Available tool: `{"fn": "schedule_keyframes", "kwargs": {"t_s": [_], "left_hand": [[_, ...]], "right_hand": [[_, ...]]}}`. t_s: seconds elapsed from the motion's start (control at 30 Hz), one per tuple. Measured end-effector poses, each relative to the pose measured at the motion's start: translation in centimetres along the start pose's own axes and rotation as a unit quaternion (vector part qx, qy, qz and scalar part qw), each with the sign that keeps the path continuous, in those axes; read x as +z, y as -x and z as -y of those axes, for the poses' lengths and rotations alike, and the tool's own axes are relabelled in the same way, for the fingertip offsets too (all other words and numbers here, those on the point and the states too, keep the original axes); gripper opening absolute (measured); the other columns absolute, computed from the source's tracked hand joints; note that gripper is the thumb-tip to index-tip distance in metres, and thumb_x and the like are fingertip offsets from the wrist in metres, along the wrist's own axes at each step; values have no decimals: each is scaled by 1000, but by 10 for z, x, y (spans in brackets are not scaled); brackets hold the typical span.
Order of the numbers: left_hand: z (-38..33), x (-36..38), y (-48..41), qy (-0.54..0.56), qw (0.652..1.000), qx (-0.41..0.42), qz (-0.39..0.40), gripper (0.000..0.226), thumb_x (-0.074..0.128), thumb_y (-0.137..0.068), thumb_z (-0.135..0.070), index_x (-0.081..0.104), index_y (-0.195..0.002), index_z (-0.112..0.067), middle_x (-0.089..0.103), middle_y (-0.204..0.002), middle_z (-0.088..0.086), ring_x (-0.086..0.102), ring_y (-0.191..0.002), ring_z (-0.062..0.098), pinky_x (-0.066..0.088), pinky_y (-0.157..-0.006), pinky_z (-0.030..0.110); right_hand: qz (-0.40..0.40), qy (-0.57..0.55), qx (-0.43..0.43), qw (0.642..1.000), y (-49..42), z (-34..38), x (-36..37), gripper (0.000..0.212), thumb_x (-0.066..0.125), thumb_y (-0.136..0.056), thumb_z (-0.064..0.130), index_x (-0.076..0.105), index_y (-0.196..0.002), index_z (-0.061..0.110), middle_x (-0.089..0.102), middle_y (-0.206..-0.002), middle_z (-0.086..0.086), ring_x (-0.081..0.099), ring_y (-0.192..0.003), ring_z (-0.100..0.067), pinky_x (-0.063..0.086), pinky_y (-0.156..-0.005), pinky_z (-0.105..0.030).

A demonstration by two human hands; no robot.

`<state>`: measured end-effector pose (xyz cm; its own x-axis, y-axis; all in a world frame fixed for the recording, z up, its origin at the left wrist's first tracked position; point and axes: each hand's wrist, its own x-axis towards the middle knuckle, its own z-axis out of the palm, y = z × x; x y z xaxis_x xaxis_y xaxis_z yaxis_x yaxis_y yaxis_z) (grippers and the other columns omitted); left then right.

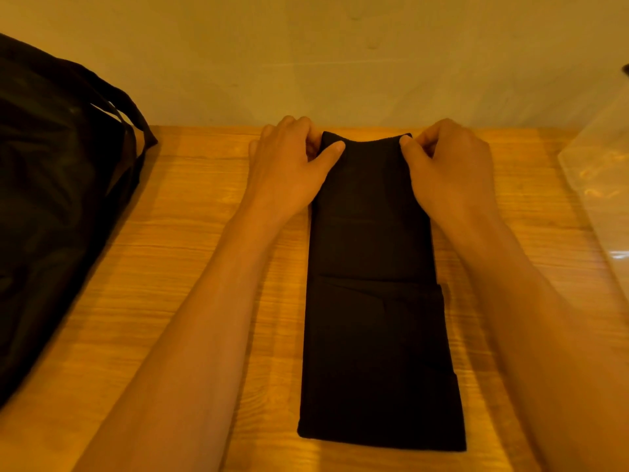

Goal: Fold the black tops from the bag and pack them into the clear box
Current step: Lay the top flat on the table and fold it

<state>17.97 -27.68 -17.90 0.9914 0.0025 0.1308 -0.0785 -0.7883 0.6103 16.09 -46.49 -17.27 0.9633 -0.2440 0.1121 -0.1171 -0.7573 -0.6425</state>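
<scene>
A black top (pixel 374 301) lies on the wooden table (pixel 190 267), folded into a long narrow strip running from the near edge toward the wall. My left hand (pixel 289 165) pinches the strip's far left corner between thumb and curled fingers. At the far right corner, my right hand (pixel 452 168) pinches the cloth the same way. The far end is lifted slightly off the table. The black bag (pixel 58 185) slumps at the left with its straps hanging. A clear box (pixel 599 185) shows partly at the right edge.
A pale wall (pixel 306 56) rises just behind the table's far edge. Bare wood lies between the bag and the strip.
</scene>
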Motion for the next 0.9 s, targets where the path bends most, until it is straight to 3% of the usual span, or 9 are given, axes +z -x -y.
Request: {"fn": "schedule_keyframes", "kwargs": {"t_s": [0.17, 0.3, 0.5, 0.67, 0.8, 0.9], "left_hand": [[1, -4, 2, 129, 991, -16, 16, 26, 64, -91, -53, 59, -101, -29, 73, -85, -11, 70, -87, 6, 53, -95, 52], [0, -4, 2, 136, 990, -8, 26, 30, 64, -93, -51, 61, -112, -28, 75, -83, -12, 71, -87, 5, 53, -95, 51], [0, -5, 3, 150, 988, -16, 17, 21, 72, -93, -36, 69, -108, -21, 74, -90, -7, 71, -85, 8, 60, -84, 43], [-5, -12, 4, 223, 974, -21, 21, 14, 78, -90, -21, 68, -98, -17, 75, -90, -3, 72, -86, 7, 60, -79, 25], [-9, -22, 7, 298, 954, -22, 24, 22, 82, -84, -18, 69, -101, -19, 75, -95, 0, 73, -90, 12, 58, -81, 25], [-11, -33, 16, 294, 956, 2, 14, 28, 87, -78, -17, 71, -100, -22, 74, -96, -6, 65, -79, 4, 53, -75, 18]], "right_hand": [[-12, -23, -14, 1000, 3, -1, -1, 23, 52, -103, 40, 49, -101, 17, 50, -75, 11, 46, -64, -2, 33, -49, -13], [-1, 0, -16, 1000, 1, 1, -2, 25, 56, -101, 44, 52, -98, 20, 58, -81, 5, 51, -71, -7, 33, -54, -15], [4, -42, 4, 999, -2, -1, 0, 18, 58, -101, 40, 61, -101, 23, 61, -82, 9, 57, -75, -6, 41, -60, -15], [27, -128, 32, 991, -2, -2, -8, 15, 66, -96, 37, 64, -105, 25, 63, -85, 15, 61, -78, 0, 43, -61, -13], [50, -225, 43, 972, 4, 0, -24, 9, 75, -90, 30, 66, -92, 32, 67, -87, 14, 64, -77, 7, 48, -62, -9], [67, -274, 42, 959, 16, 0, -43, 14, 81, -83, 23, 71, -90, 30, 70, -87, 13, 65, -74, 9, 47, -64, -8]]}}
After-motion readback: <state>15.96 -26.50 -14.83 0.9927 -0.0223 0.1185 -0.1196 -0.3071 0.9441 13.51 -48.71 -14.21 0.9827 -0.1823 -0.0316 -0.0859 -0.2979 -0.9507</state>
